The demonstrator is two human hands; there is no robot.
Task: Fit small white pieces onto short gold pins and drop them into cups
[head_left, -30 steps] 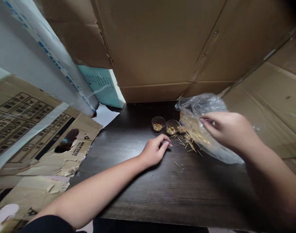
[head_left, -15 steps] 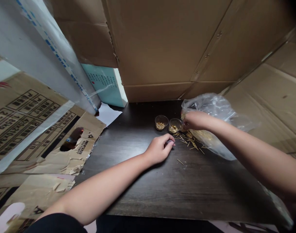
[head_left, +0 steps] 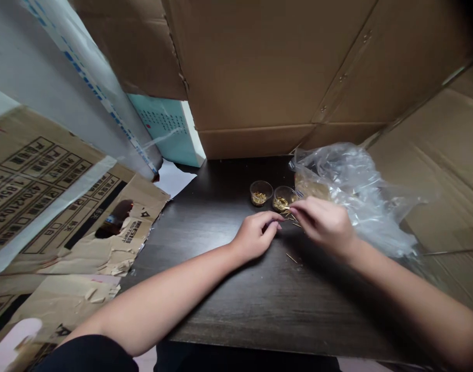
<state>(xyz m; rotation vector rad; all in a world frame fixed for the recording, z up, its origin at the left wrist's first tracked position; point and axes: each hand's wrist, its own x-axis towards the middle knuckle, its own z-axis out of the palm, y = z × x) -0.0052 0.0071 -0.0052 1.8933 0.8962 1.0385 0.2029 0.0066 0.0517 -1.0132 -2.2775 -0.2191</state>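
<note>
Though slender, gold pins (head_left: 291, 258), straight and bright

We found the light dim and soft, with a faint glare on the plastic bag (head_left: 360, 201) and a deep shadow beside the right hand (head_left: 325, 225) on the dark desk (head_left: 267, 310); wide-angle distortion bowed the cardboard panels (head_left: 267, 62) at the edges.

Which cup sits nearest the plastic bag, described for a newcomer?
On the dark wooden table, find the crumpled plastic bag at the far side. Beside it stand two small clear cups of gold pins. The wanted cup is the one nearer the bag, by the right hand; the other cup sits farther left.
</note>
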